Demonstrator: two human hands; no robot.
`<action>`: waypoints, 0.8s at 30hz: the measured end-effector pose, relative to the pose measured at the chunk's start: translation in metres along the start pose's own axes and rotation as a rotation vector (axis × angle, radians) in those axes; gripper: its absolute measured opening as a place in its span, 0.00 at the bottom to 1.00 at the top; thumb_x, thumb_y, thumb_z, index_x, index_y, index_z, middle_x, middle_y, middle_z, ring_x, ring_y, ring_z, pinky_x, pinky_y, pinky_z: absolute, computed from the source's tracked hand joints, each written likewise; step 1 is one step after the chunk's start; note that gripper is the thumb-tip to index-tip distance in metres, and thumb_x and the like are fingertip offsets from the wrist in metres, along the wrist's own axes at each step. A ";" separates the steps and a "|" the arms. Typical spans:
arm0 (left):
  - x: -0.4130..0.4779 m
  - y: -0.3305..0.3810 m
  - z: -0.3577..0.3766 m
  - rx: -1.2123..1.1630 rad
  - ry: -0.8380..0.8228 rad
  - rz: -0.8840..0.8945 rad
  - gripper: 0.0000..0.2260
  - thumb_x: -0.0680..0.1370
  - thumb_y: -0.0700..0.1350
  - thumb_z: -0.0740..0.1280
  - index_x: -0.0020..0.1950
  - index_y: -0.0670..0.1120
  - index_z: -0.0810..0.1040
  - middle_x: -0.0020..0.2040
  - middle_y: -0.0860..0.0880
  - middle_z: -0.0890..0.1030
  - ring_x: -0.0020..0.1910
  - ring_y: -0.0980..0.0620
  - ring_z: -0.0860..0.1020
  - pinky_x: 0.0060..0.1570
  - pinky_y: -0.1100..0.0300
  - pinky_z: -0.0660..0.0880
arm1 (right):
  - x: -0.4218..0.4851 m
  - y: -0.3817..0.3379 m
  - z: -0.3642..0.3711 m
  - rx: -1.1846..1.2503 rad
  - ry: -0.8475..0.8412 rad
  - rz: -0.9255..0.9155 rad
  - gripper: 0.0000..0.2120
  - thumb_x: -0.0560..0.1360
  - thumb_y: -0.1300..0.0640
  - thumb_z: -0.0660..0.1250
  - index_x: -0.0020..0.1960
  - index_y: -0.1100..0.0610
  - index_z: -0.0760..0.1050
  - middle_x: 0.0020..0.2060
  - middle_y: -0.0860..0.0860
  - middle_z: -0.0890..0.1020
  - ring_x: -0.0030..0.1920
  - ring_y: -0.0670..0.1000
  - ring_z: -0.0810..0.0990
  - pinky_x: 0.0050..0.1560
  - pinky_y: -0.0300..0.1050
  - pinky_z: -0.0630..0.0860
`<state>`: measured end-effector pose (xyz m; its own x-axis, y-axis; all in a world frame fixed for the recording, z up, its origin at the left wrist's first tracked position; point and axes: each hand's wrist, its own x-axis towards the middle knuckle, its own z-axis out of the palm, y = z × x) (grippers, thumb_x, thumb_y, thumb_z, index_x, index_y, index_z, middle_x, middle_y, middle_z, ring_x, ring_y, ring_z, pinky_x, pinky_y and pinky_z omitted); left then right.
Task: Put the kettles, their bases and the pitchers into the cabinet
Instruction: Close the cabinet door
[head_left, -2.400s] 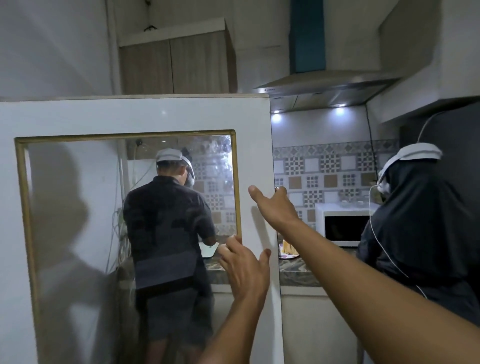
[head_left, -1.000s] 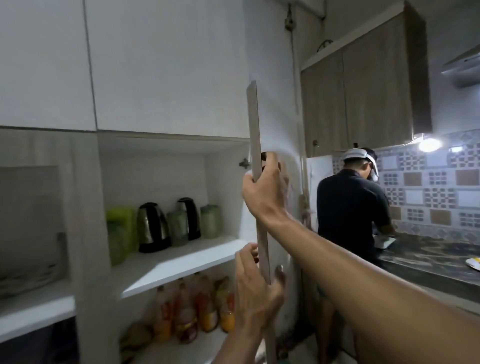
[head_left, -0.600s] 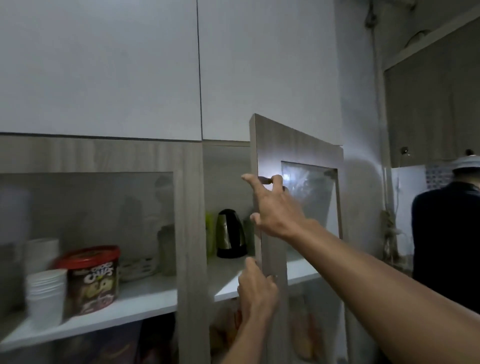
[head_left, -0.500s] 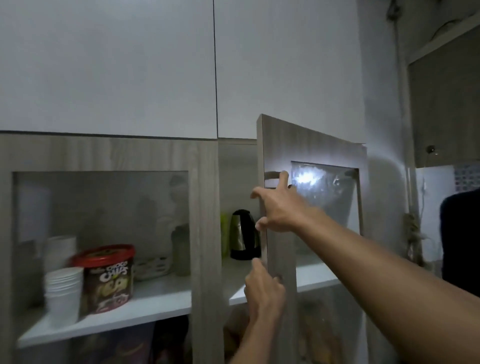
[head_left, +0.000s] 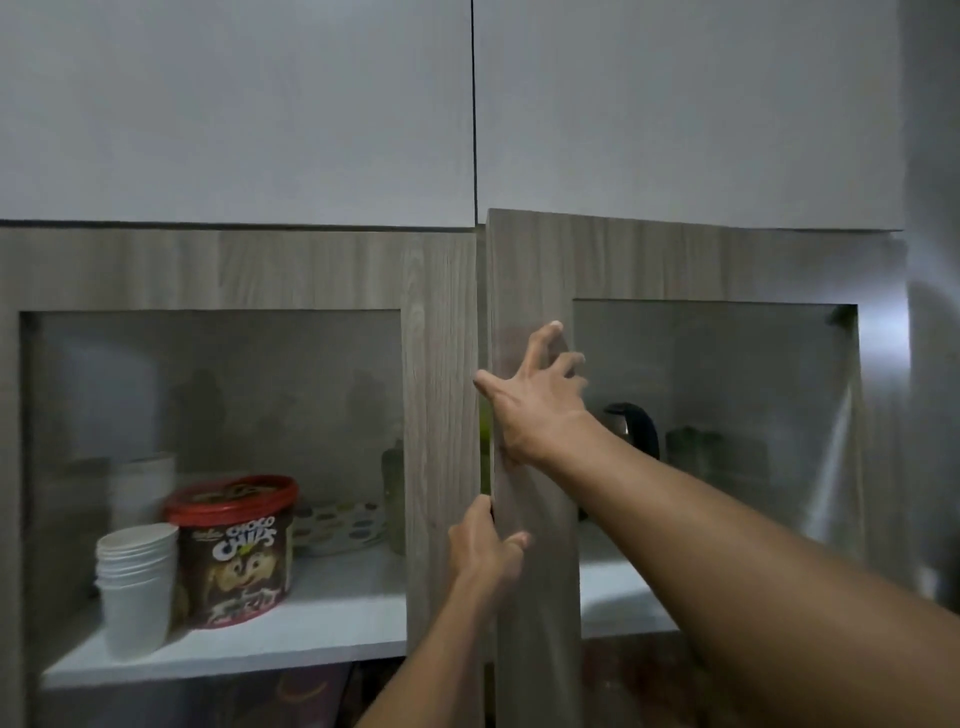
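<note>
The cabinet's right door (head_left: 530, 270), wood-grain with a glass pane, stands a narrow gap short of its frame. My right hand (head_left: 535, 400) lies flat on the door's left stile with fingers spread. Lower down, my left hand (head_left: 483, 545) presses on the door's left edge, its thumb at the gap. Through the glass I see a black-handled steel kettle (head_left: 631, 431) on the white shelf (head_left: 618, 587), with a green pitcher (head_left: 691, 452) to its right. A strip of another green pitcher (head_left: 484, 452) shows in the gap. The rest of the shelf's load is hidden by my arm.
The left door (head_left: 441, 415) is closed; behind its glass stand a red-lidded Choco Chips tub (head_left: 234, 551), stacked white cups (head_left: 135, 582) and a dotted plate (head_left: 337, 525). White upper cabinet doors (head_left: 467, 104) run above. A grey wall (head_left: 935, 312) lies at the right.
The right door has swung from wide open to almost closed. My right hand moved from its edge to flat on its face, and my view turned left to face the cabinet.
</note>
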<state>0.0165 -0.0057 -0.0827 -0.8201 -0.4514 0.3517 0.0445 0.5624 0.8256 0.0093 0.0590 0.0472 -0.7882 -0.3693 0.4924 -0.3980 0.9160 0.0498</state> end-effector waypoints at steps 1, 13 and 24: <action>0.004 -0.002 0.001 -0.002 0.006 0.006 0.12 0.76 0.43 0.71 0.57 0.44 0.75 0.55 0.47 0.80 0.46 0.54 0.75 0.38 0.68 0.69 | 0.004 0.001 0.003 0.020 0.007 -0.009 0.36 0.74 0.59 0.73 0.74 0.44 0.57 0.74 0.71 0.33 0.73 0.81 0.47 0.71 0.73 0.60; 0.029 -0.007 0.015 0.111 0.443 0.058 0.28 0.67 0.47 0.78 0.61 0.48 0.67 0.59 0.48 0.69 0.58 0.50 0.71 0.48 0.63 0.63 | 0.041 0.013 0.030 0.109 0.179 -0.056 0.59 0.71 0.58 0.76 0.79 0.55 0.29 0.76 0.70 0.35 0.76 0.77 0.40 0.75 0.69 0.48; 0.069 -0.003 0.034 0.204 0.516 -0.031 0.33 0.64 0.51 0.80 0.56 0.49 0.60 0.60 0.45 0.62 0.57 0.47 0.64 0.53 0.54 0.72 | 0.071 0.022 0.055 0.090 0.229 -0.089 0.57 0.72 0.60 0.75 0.80 0.54 0.31 0.76 0.68 0.33 0.76 0.74 0.37 0.77 0.65 0.48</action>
<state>-0.0596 -0.0153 -0.0758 -0.4309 -0.7220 0.5413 -0.1287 0.6429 0.7550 -0.0809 0.0441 0.0357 -0.6258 -0.3931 0.6737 -0.5088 0.8604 0.0294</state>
